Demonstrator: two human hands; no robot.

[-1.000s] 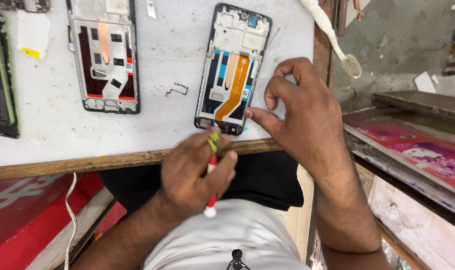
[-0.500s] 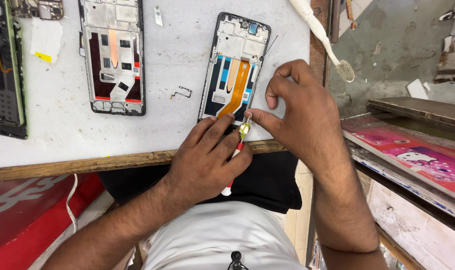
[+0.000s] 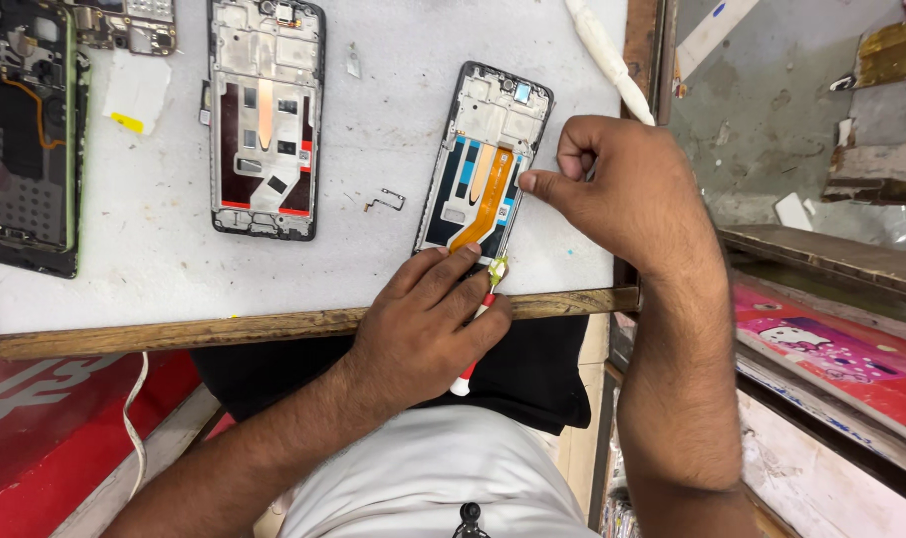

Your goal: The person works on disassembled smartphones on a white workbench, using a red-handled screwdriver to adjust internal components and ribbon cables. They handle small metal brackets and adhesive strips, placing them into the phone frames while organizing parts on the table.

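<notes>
Left hand (image 3: 423, 319): fingers pinching a red-handled screwdriver (image 3: 476, 334) (lower centre).
Right hand (image 3: 622, 194): loosely curled, fingertip pressing the opened phone frame (image 3: 485, 159).

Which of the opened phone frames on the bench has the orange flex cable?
The right-hand frame, between both hands; an orange ribbon runs down its middle. The middle frame lacks one.

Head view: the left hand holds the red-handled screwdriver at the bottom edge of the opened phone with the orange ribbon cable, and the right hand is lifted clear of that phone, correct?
Not quite. The head view shows the right hand touching the phone at its right edge, not clear of it. The rest holds: the left hand holds the red-handled screwdriver at the phone's bottom edge.
</notes>
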